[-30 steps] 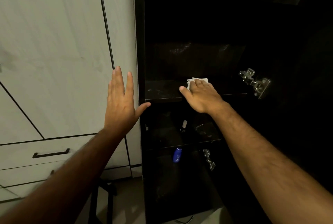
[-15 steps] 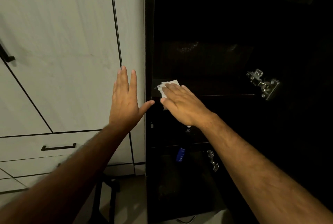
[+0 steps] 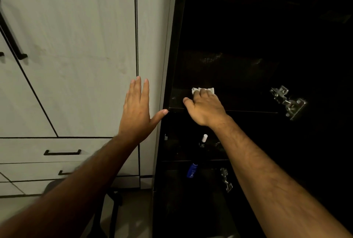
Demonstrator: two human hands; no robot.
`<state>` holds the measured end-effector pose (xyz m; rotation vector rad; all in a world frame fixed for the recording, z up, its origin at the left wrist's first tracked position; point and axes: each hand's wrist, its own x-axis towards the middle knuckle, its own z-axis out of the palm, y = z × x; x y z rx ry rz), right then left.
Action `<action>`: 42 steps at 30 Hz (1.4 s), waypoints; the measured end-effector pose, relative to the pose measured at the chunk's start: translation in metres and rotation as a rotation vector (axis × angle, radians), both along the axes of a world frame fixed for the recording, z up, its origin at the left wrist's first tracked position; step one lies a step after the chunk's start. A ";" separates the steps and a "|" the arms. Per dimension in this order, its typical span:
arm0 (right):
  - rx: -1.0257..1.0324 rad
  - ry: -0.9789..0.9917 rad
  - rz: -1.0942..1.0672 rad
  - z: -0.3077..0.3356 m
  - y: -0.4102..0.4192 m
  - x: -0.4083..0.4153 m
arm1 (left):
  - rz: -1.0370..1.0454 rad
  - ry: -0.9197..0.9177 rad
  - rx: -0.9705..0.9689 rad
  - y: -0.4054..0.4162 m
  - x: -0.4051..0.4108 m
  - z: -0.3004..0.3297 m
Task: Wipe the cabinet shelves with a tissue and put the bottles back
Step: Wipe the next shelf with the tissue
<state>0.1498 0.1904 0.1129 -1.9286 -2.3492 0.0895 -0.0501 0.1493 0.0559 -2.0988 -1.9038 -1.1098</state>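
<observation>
I see a crumpled white tissue [image 3: 202, 90] on the dark shelf [image 3: 248, 102]; a blue bottle [image 3: 192, 170] and a white-capped bottle [image 3: 204, 140] sit lower down.

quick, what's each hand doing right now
Left hand: open, fingers straight, flat against the white cabinet door.
Right hand: fingers curled, pressing the white tissue on the dark shelf.

The left hand [image 3: 136, 111] is raised flat, fingers [image 3: 141, 88] straight, thumb spread. The right hand [image 3: 205, 107] reaches forward, fingers curled downward, arm extended.
</observation>
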 end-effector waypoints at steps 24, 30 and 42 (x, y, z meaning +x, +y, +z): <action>-0.069 -0.077 0.365 0.014 -0.008 -0.037 | -0.030 -0.032 0.003 0.004 -0.007 0.001; 0.009 -0.040 0.348 -0.001 -0.016 -0.038 | -0.030 -0.055 -0.006 0.007 -0.008 0.000; 0.012 -0.141 0.351 0.002 -0.020 -0.001 | 0.014 -0.079 -0.012 0.001 -0.010 0.004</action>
